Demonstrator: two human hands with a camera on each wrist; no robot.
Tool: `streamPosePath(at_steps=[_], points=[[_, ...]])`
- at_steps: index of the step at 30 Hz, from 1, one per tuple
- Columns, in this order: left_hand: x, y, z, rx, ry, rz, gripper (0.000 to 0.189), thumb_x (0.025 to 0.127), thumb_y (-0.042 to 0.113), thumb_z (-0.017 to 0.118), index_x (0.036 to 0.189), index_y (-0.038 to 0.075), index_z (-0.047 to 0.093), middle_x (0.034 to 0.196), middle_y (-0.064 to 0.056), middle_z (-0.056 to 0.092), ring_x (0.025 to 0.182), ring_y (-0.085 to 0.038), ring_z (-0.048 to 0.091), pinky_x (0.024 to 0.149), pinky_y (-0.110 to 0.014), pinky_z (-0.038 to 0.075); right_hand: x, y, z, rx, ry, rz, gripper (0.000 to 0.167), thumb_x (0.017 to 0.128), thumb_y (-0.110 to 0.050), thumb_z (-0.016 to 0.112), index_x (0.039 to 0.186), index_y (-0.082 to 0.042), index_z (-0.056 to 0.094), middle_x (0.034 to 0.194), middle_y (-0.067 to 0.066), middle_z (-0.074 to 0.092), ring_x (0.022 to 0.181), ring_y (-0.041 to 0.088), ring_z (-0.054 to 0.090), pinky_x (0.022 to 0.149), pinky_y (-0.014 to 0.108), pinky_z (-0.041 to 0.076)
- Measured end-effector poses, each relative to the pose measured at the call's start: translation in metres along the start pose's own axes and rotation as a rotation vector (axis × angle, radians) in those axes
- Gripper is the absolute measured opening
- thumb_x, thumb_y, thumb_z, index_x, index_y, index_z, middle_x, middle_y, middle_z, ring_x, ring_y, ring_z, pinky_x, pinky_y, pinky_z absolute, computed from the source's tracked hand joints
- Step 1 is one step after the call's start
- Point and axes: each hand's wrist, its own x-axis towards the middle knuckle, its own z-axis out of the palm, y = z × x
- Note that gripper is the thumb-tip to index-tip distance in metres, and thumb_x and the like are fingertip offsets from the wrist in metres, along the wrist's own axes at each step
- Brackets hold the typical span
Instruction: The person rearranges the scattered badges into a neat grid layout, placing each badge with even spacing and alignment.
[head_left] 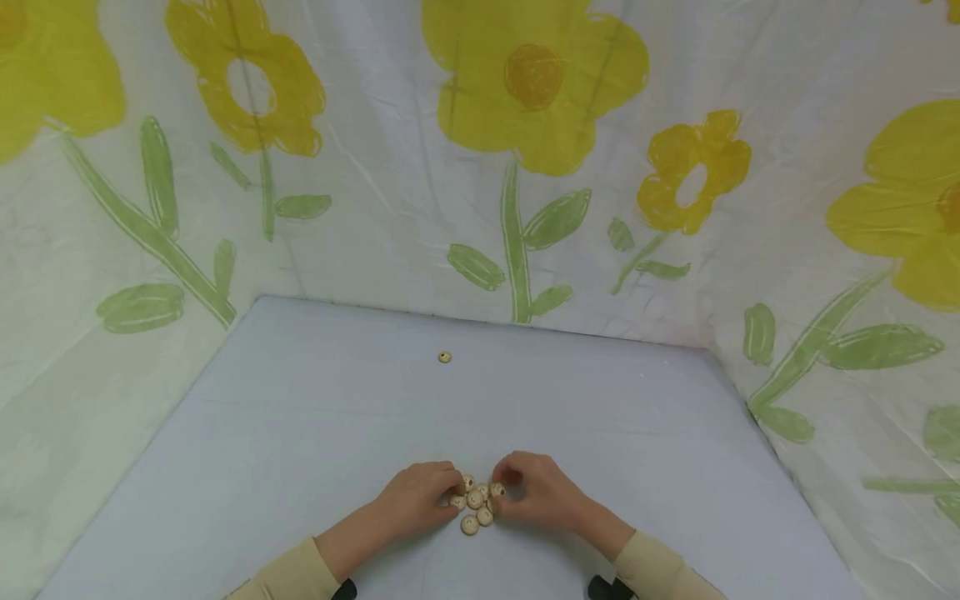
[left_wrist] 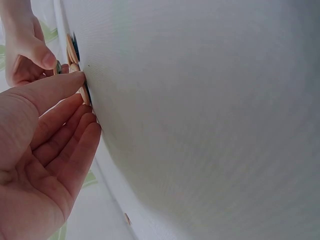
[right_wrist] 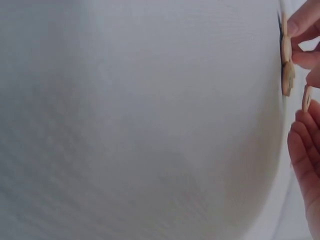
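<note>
A small cluster of round, light wooden discs (head_left: 475,498) with dark markings lies on the table between the two hands, some overlapping. From the left side, the left hand (head_left: 417,498) pinches a disc (head_left: 457,502) at the cluster's edge between thumb and fingertips, low against the table. On the other side, the right hand (head_left: 542,492) holds another disc (right_wrist: 306,98) by its edge, slightly raised off the table in the right wrist view. The markings on the discs are too small to read.
One more wooden disc (head_left: 445,357) lies alone near the back of the pale table (head_left: 315,433). A white curtain (head_left: 375,242) painted with yellow flowers borders the table at the back and sides.
</note>
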Motion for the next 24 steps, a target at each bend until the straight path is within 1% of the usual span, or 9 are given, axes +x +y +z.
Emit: streamPosePath(at_steps=[5,12,19,24], points=[[0.000,0.002,-0.001,-0.008,-0.008,-0.011,0.014,0.082,0.014,0.077,0.088,0.016,0.065,0.085,0.009,0.060,0.072,-0.002,0.051,0.064,-0.025,0.046,0.004,0.005,0.001,0.022,0.028,0.002,0.022,0.076,-0.014,0.076,0.095,-0.017,0.065,0.089,-0.012,0.063,0.081,0.002,0.058,0.072,0.021,0.050],[0.000,0.002,-0.001,-0.010,-0.014,-0.016,0.014,0.082,0.014,0.078,0.087,0.015,0.065,0.084,0.008,0.060,0.071,-0.001,0.049,0.063,-0.024,0.045,0.008,0.006,0.000,0.050,0.039,0.041,0.019,0.078,-0.013,0.075,0.094,-0.017,0.066,0.087,-0.012,0.063,0.081,0.004,0.058,0.072,0.022,0.051],[0.001,0.002,-0.001,-0.011,-0.017,-0.020,0.013,0.081,0.014,0.078,0.088,0.014,0.066,0.085,0.007,0.061,0.072,-0.002,0.052,0.064,-0.024,0.047,0.013,0.011,0.000,0.069,0.070,0.061,0.019,0.078,-0.014,0.076,0.095,-0.017,0.066,0.086,-0.012,0.063,0.080,0.004,0.058,0.071,0.023,0.051],[0.002,0.000,0.000,-0.003,-0.022,-0.028,0.012,0.082,0.015,0.077,0.088,0.015,0.067,0.085,0.008,0.061,0.073,-0.002,0.053,0.065,-0.024,0.047,0.017,0.015,-0.001,0.085,0.089,0.066,0.020,0.078,-0.011,0.076,0.095,-0.016,0.066,0.085,-0.011,0.064,0.078,0.005,0.059,0.070,0.023,0.051]])
